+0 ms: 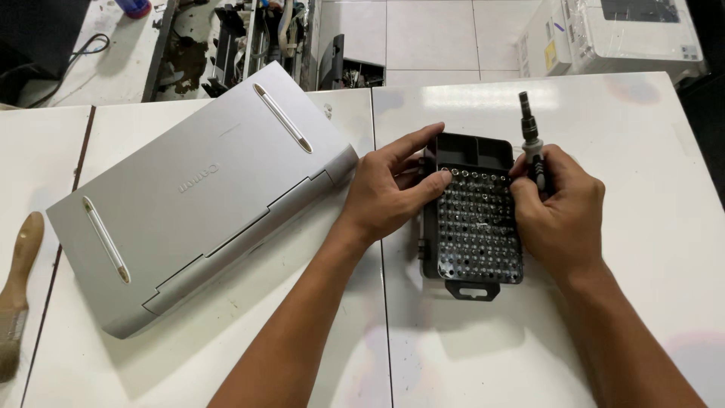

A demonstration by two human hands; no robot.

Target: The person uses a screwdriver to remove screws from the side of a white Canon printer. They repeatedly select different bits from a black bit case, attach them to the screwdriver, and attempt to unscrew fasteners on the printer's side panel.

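Observation:
A dark grey bit-set tray [474,227] with several rows of screwdriver bits lies on the white table [642,227]. My left hand [393,189] rests on the tray's left upper edge, thumb and fingers touching the top row of bits. My right hand [563,215] sits at the tray's right edge and grips a slim black precision screwdriver [530,136], its tip pointing up and away. A silver flat printer-like device [204,196] lies to the left of my left hand, closed, turned at an angle.
A wooden-handled brush [19,287] lies at the table's left edge. Behind the table are a dismantled machine [242,38] on the floor and a white printer [619,34] at the top right. A black cable [87,49] lies far left.

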